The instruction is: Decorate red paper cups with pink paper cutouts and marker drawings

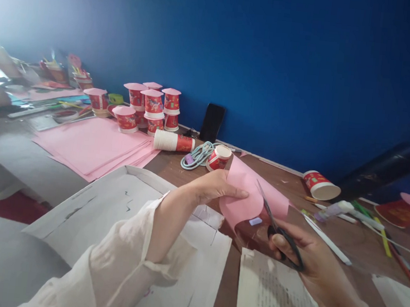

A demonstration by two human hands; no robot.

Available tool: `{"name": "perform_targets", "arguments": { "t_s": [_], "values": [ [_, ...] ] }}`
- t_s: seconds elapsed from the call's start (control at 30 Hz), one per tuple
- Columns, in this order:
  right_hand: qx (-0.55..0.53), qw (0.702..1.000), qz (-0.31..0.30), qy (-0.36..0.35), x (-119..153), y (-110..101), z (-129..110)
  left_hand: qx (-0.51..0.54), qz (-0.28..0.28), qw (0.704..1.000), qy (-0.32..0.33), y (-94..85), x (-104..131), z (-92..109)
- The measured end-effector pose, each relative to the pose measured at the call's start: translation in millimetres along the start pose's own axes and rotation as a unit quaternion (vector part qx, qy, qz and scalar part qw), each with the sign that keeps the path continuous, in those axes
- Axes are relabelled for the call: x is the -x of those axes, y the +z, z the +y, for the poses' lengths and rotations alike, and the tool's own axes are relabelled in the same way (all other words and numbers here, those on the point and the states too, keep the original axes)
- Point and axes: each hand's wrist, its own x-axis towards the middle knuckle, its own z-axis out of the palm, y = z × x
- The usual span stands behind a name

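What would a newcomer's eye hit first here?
Probably the pink paper in the left hand, with black-handled scissors in the right hand at it, front and centre. Next, the red cups with pink paper tops, some stacked two high, against the deep blue wall. Then the fan of pink sheets left of centre.

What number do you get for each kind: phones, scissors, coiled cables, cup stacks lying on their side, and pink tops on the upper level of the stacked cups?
Phone: 1
Scissors: 1
Coiled cable: 1
Cup stack on its side: 1
Upper-level pink tops: 4
Total: 8
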Motion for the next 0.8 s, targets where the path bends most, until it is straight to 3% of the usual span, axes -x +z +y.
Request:
{"name": "perform_targets", "arguments": {
  "t_s": [0.3,0.8],
  "values": [
    [0.031,0.999,-0.007,-0.033,-0.6,-4.5,7.7,-0.029,0.0,1.0,0.005,-0.6,1.9,4.1],
    [0.023,0.999,0.003,-0.026,-0.5,-2.7,4.3,-0.033,0.0,0.999,0.004,1.0,4.8,9.4]
  ]
}}
